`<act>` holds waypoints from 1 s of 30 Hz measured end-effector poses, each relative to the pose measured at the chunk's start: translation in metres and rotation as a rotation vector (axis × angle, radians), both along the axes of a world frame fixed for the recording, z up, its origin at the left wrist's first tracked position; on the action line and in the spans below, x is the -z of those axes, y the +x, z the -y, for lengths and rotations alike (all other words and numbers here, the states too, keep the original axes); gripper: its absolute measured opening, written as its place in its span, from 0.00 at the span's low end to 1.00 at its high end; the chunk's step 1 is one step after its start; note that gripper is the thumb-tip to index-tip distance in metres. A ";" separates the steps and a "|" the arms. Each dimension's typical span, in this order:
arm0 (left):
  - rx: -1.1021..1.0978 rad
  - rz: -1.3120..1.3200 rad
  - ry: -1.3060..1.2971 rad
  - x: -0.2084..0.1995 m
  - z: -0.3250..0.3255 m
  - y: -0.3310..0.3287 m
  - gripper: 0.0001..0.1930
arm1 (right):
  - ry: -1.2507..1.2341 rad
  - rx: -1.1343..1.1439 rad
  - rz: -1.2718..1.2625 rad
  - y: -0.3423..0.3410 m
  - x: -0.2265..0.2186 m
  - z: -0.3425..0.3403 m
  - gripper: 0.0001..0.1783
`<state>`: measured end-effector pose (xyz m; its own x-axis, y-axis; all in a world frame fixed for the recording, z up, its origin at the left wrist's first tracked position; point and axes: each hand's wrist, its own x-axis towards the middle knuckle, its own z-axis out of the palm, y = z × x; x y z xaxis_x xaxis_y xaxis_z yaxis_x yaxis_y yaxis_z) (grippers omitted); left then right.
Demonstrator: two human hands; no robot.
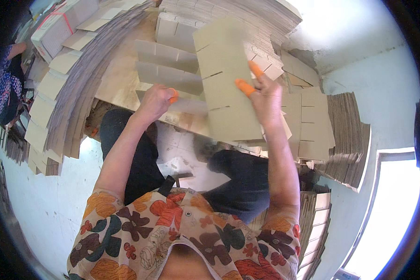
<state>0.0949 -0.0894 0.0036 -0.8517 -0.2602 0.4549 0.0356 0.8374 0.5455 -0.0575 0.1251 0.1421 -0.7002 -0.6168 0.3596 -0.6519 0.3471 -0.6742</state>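
Cardboard slotted strip (226, 79) at upper centre, gripped by the right hand (266, 100); the left hand (155, 100) is clenched on another strip (189, 106). Seemingly mid-assembly: next, the slots need lining up squarely.

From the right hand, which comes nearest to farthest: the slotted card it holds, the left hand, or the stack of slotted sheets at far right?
1. Slotted card: gripped in the right hand.
2. Left hand: to its left.
3. Stack of slotted sheets: far right.

floral top (172, 233) – orange, brown, cream | black trousers (140, 158) | orange rubber fingertip covers (244, 87) – 3 visible
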 end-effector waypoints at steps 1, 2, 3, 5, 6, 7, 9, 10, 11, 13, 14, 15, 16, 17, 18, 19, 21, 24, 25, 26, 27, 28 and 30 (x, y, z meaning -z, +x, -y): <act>0.005 -0.020 0.002 0.002 0.000 0.001 0.03 | -0.024 -0.018 0.047 0.003 0.008 0.012 0.28; 0.014 -0.043 0.003 0.002 0.000 0.000 0.03 | -0.049 -0.032 0.090 0.002 0.016 0.021 0.28; 0.023 -0.066 0.005 0.003 0.000 -0.001 0.03 | -0.059 -0.049 0.102 -0.003 0.026 0.026 0.28; 0.039 -0.051 0.006 0.003 0.001 -0.002 0.03 | 0.042 -0.037 0.031 0.003 0.022 0.038 0.28; 0.048 -0.043 0.007 0.002 0.002 -0.003 0.03 | 0.092 -0.031 -0.005 0.006 0.019 0.043 0.28; 0.044 -0.019 -0.007 0.002 0.002 -0.003 0.04 | 0.078 -0.038 -0.042 0.008 0.017 0.047 0.28; 0.036 0.029 -0.036 0.001 0.002 -0.003 0.05 | 0.050 -0.053 -0.114 0.011 0.014 0.054 0.27; 0.040 0.033 -0.025 0.000 0.003 -0.003 0.05 | 0.061 -0.047 -0.103 0.012 0.011 0.056 0.26; 0.044 0.037 -0.015 -0.001 0.003 -0.004 0.05 | 0.071 -0.040 -0.091 0.012 0.009 0.059 0.26; 0.043 0.043 -0.009 0.000 0.004 -0.006 0.05 | 0.038 -0.056 -0.060 0.008 0.013 0.064 0.25; 0.039 0.044 -0.016 0.001 0.005 -0.007 0.05 | -0.008 -0.077 -0.040 0.002 0.021 0.066 0.25; 0.035 0.045 -0.024 0.001 0.006 -0.008 0.05 | -0.054 -0.098 -0.021 -0.002 0.027 0.067 0.24; 0.029 0.051 -0.028 0.001 0.006 -0.008 0.05 | -0.030 -0.095 -0.039 -0.001 0.030 0.069 0.25; 0.022 0.057 -0.033 -0.001 0.006 -0.008 0.05 | -0.005 -0.093 -0.057 0.000 0.033 0.071 0.26; 0.016 0.062 -0.038 -0.002 0.005 -0.009 0.05 | 0.020 -0.090 -0.076 0.001 0.035 0.073 0.26; 0.018 0.066 -0.036 -0.002 0.005 -0.009 0.05 | 0.030 -0.102 -0.072 0.002 0.036 0.075 0.26; 0.021 0.074 -0.033 -0.002 0.006 -0.010 0.04 | 0.050 -0.126 -0.064 0.000 0.038 0.079 0.26; 0.020 0.076 -0.014 -0.002 0.007 -0.014 0.04 | 0.145 -0.127 -0.139 0.003 0.030 0.088 0.19; 0.019 0.073 -0.007 -0.003 0.007 -0.015 0.04 | 0.136 -0.129 -0.142 0.003 0.027 0.089 0.18; 0.019 0.069 0.001 -0.004 0.006 -0.015 0.04 | 0.127 -0.132 -0.145 0.004 0.024 0.089 0.18; 0.019 0.066 0.008 -0.005 0.006 -0.015 0.04 | 0.118 -0.134 -0.148 0.004 0.023 0.090 0.17; 0.030 0.056 -0.001 -0.003 0.008 -0.015 0.04 | 0.110 -0.115 -0.158 0.004 0.023 0.090 0.19; 0.051 0.038 -0.018 0.004 0.010 -0.015 0.04 | 0.095 -0.076 -0.179 0.008 0.026 0.087 0.23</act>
<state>0.0795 -0.0996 -0.0003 -0.8805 -0.2079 0.4261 0.0579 0.8448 0.5319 -0.0500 0.0381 0.1157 -0.5807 -0.7025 0.4114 -0.7849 0.3488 -0.5122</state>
